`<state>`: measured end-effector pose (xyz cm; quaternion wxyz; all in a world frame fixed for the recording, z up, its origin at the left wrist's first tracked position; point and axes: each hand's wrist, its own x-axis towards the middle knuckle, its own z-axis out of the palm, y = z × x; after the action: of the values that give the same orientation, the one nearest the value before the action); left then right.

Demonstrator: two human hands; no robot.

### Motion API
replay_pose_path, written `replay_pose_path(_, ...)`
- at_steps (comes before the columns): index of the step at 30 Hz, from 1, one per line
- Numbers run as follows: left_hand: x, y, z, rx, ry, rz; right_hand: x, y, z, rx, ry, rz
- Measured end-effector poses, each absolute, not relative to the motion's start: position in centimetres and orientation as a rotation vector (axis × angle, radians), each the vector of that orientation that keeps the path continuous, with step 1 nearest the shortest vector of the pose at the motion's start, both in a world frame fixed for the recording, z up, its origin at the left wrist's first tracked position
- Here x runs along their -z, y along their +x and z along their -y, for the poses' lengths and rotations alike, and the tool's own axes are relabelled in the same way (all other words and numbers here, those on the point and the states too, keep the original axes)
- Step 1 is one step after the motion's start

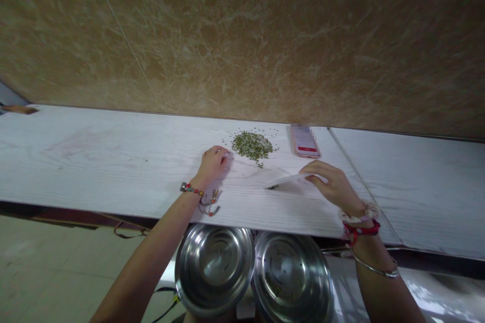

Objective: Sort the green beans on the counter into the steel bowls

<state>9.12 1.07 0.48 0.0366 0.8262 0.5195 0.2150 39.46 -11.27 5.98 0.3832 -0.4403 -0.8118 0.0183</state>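
A small heap of green beans (252, 144) lies on the white wood-grain table (113, 161) near the wall. My left hand (212, 162) rests on the table just left of the heap, its fingers curled under; I cannot see anything in them. My right hand (330, 181) pinches a white sheet of paper (285, 179) that lies flat on the table below the heap, with a few beans at its left tip. Both wrists wear bracelets.
A phone (305, 141) in a pink case lies right of the heap. Two steel bowls sit below the table's front edge, the left bowl (214, 268) and the right bowl (292, 277) holding a few beans. A marble wall (242, 35) rises behind.
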Motion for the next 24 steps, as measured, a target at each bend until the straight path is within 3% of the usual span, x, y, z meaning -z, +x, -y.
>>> replay_pose_path(15,-0.8,9.2,-1.0,-0.615,2.515,-1.624,-5.6,39.7,14.8,0.279,-1.293,1.965)
replay_pose_path(24,-0.6,9.3,-1.1,-0.596,2.514,-1.632,-5.4,38.4,16.9,0.261,-1.188,2.010)
